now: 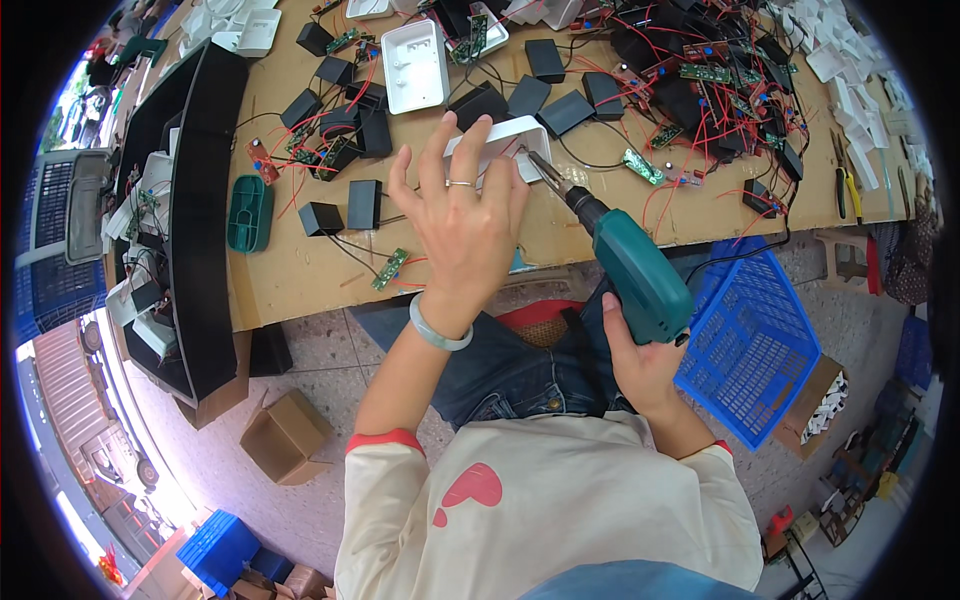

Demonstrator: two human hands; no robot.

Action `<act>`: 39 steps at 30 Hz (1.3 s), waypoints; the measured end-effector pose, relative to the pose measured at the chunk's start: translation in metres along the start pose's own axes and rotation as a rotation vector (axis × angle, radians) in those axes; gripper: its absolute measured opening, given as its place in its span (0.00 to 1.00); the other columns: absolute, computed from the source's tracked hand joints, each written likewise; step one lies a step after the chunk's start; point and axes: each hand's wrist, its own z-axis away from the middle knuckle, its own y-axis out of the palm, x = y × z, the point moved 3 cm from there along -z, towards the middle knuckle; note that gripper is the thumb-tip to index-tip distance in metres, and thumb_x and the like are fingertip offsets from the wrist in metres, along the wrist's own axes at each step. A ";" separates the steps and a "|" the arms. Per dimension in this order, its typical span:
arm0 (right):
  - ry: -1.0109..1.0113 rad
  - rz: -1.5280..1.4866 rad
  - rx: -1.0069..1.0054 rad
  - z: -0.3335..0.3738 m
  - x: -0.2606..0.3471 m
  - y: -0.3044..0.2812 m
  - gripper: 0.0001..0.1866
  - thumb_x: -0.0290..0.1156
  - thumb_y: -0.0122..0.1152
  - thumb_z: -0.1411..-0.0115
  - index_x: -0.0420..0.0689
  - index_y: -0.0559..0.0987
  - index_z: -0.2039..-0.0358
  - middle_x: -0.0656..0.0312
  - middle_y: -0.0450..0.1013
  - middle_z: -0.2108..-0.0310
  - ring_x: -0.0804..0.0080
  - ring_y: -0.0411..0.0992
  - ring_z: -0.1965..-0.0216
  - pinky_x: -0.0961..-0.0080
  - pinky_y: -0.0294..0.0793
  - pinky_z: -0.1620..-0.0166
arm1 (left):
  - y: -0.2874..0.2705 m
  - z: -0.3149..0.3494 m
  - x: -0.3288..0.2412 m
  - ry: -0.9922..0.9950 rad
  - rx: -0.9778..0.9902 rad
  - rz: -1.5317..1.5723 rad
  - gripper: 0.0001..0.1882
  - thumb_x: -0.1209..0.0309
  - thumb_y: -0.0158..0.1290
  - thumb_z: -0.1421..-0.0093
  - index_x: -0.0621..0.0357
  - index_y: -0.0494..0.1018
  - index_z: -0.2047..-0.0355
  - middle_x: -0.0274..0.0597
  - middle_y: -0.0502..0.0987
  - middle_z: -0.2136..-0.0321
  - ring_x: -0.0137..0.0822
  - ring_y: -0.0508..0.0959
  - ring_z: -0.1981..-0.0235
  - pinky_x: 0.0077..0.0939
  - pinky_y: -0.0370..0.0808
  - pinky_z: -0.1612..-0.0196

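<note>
My right hand (645,370) is wrapped round the rear grip of a green power screwdriver (643,272). Its metal bit reaches up and left into a shallow white plastic case (533,132) on the cardboard-topped bench. Over the near left side of that case is my left hand (465,225), back upward, fingers spread and bent down onto it, holding it beside the bit. The palm and some fingertip contacts are hidden. Below the left wrist lies a small green circuit board (391,268) with wires. Close to the left fingers are black box-shaped parts (364,204) on leads.
Black boxes, boards and red wires pile up at the back right (700,90). A white case (414,66) lies at the back. A long black bin (205,220) borders the left, near a green tray (249,213). Pliers (850,180) lie right; a blue basket (752,345) stands below.
</note>
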 end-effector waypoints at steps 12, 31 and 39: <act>0.044 0.054 0.044 0.002 0.006 -0.005 0.15 0.20 0.66 0.40 0.33 0.77 0.54 0.58 0.78 0.62 0.77 0.77 0.65 0.80 0.76 0.60 | 0.000 0.000 0.000 -0.002 -0.007 -0.003 0.05 0.70 0.63 0.48 0.55 0.78 0.75 0.37 0.77 0.49 0.47 0.70 0.41 0.59 0.56 0.38; 0.049 0.070 0.028 0.001 0.011 -0.006 0.14 0.21 0.67 0.41 0.34 0.77 0.55 0.57 0.78 0.63 0.75 0.77 0.67 0.79 0.76 0.62 | 0.001 -0.001 0.001 -0.006 0.003 0.007 0.05 0.70 0.63 0.49 0.55 0.78 0.75 0.36 0.78 0.49 0.47 0.70 0.41 0.60 0.55 0.38; 0.027 0.057 0.005 -0.002 0.008 -0.006 0.15 0.20 0.67 0.42 0.34 0.77 0.55 0.57 0.78 0.63 0.76 0.77 0.68 0.80 0.75 0.62 | -0.001 -0.002 0.000 -0.011 0.016 -0.021 0.04 0.70 0.64 0.49 0.53 0.79 0.74 0.34 0.77 0.49 0.45 0.70 0.41 0.56 0.55 0.37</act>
